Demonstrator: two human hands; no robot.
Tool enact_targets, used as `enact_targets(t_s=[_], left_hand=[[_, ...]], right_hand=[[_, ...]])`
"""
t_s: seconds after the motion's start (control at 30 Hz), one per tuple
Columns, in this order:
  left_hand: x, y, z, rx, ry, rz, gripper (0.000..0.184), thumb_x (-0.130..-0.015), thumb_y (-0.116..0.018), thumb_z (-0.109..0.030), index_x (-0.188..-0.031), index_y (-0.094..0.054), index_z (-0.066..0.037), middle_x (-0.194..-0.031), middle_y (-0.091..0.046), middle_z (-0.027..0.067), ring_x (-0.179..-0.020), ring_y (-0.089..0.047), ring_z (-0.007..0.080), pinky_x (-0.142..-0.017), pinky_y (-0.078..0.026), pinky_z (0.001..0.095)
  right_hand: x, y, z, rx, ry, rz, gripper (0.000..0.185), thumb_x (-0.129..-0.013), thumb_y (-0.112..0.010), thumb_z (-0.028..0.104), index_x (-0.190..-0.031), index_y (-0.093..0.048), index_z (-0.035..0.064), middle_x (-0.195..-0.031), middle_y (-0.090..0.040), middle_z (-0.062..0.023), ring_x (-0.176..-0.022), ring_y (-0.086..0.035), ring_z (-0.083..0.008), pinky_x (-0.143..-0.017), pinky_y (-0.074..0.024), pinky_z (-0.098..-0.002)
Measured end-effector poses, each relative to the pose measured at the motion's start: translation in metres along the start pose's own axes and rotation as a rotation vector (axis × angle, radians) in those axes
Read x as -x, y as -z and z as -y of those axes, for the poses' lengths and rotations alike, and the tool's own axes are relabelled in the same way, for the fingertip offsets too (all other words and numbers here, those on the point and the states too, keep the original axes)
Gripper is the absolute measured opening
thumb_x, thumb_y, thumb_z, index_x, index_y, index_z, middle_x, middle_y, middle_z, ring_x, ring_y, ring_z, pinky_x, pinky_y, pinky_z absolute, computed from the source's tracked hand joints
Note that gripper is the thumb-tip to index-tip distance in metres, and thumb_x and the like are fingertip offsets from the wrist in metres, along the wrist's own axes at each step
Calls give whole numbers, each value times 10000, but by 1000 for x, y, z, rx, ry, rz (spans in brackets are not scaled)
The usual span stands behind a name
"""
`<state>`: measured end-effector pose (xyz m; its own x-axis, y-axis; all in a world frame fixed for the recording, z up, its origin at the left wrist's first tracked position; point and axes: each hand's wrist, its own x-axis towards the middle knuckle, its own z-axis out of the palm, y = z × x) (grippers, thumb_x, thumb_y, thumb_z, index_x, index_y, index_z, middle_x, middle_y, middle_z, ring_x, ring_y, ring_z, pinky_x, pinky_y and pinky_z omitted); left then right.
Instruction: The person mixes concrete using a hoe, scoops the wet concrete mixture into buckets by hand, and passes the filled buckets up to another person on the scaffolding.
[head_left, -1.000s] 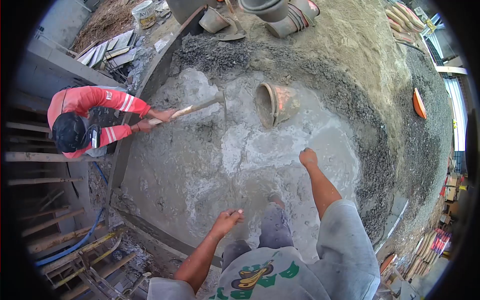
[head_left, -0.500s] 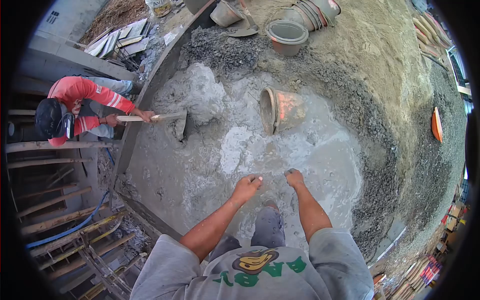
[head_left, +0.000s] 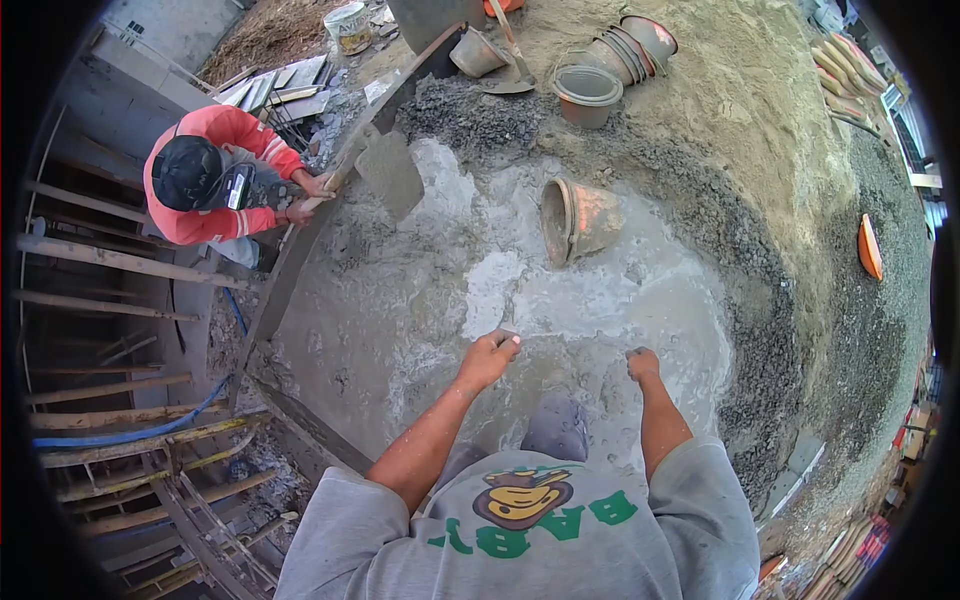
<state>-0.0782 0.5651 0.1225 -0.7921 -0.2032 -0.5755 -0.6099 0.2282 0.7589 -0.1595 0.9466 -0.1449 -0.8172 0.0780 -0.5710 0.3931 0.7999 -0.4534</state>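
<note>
My left hand point(head_left: 488, 359) is closed above the wet grey cement mix point(head_left: 660, 310), its thumb pressed toward the fingers. To its right, my right hand point(head_left: 643, 364) is also closed, its knuckles turned forward. Whether either hand grips anything is hidden; no held thing can be made out. Ahead of my hands, a cement-smeared bucket point(head_left: 590, 222) lies tipped on its side in the mix, its mouth to the left. Neither hand touches it.
At the left, a co-worker in a red top point(head_left: 215, 130) holds a hoe point(head_left: 390, 175) at the low wall point(head_left: 290, 270). Stacked buckets point(head_left: 620, 55), an upright bucket point(head_left: 587, 95) and a shovel point(head_left: 515, 80) are at the back. Dark gravel point(head_left: 750, 250) rings the mix on the right.
My hands have moved farther apart, the right one shifting rightward. The co-worker leans farther over the wall, and the hoe blade has swung away from me toward the back. My view has shifted slightly.
</note>
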Motion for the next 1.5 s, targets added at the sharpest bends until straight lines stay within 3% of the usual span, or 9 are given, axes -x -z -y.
enact_targets(t_s=[0.2, 0.5, 0.83, 0.93, 0.97, 1.07, 1.23, 1.37, 1.5], left_hand=[[85, 39, 79, -181, -18, 5, 359, -853, -552, -362, -991, -646, -44, -840, -654, 134, -817, -621, 252, -747, -466, 364], [184, 121, 245, 385, 452, -321, 380, -873, -542, -334, -1031, -571, 9, -833, -660, 113, -690, -643, 184, -543, -417, 292], [73, 51, 131, 374, 455, -67, 429, -871, -535, -376, -1073, -576, -1, -904, -660, 113, -745, -635, 180, -631, -449, 291], [-6, -5, 95, 197, 474, 124, 445, -884, -508, -394, -1110, -567, -15, -974, -654, 115, -820, -629, 191, -720, -454, 321], [-33, -23, 87, 125, 488, 193, 450, -891, -495, -399, -1130, -563, -24, -1010, -651, 116, -857, -628, 198, -760, -456, 334], [-109, -76, 57, 41, 421, 261, 417, -892, -516, -369, -1066, -577, 5, -947, -647, 115, -793, -610, 175, -735, -467, 314], [-161, -137, 12, 161, 230, 295, 407, -890, -537, -340, -998, -581, 49, -870, -637, 118, -741, -604, 169, -711, -480, 301], [-172, -147, 24, -45, 156, 237, 390, -888, -541, -341, -986, -591, 33, -861, -636, 115, -733, -604, 168, -714, -481, 305], [-178, -122, 36, 106, 434, 171, 453, -875, -547, -380, -1099, -548, 14, -931, -644, 118, -774, -608, 189, -745, -470, 342]], right_hand=[[120, 6, 10, -226, -247, 125, 243, -817, -556, 183, -979, -575, 3, -699, -588, -108, -504, -558, -197, -437, -438, -324], [254, -2, 56, -381, -344, 252, 223, -820, -553, 167, -979, -568, 11, -733, -585, -99, -508, -546, -187, -443, -449, -312], [152, -2, 3, -192, -238, 140, 277, -806, -573, 201, -993, -618, 1, -772, -620, -109, -554, -579, -182, -492, -477, -302], [120, -16, -3, -223, -195, 82, 381, -751, -552, 290, -1008, -646, 24, -837, -664, -161, -794, -648, -253, -775, -484, -342], [130, 12, 35, -330, -301, 162, 374, -764, -545, 299, -1006, -645, 31, -833, -666, -153, -775, -645, -249, -752, -485, -336], [111, -1, -6, -413, -320, 184, 305, -830, -559, 215, -1040, -600, -2, -810, -637, -109, -618, -596, -166, -517, -473, -292], [130, 24, -56, -401, -659, 276, 261, -833, -540, 178, -1008, -576, -12, -725, -597, -102, -524, -555, -179, -452, -440, -290], [110, 45, -83, -243, -699, 328, 245, -825, -538, 155, -1001, -568, -12, -691, -583, -104, -469, -523, -178, -419, -421, -287], [64, 69, -37, -414, -549, 184, 243, -814, -540, 166, -984, -595, 1, -703, -594, -99, -514, -533, -153, -440, -422, -267]])
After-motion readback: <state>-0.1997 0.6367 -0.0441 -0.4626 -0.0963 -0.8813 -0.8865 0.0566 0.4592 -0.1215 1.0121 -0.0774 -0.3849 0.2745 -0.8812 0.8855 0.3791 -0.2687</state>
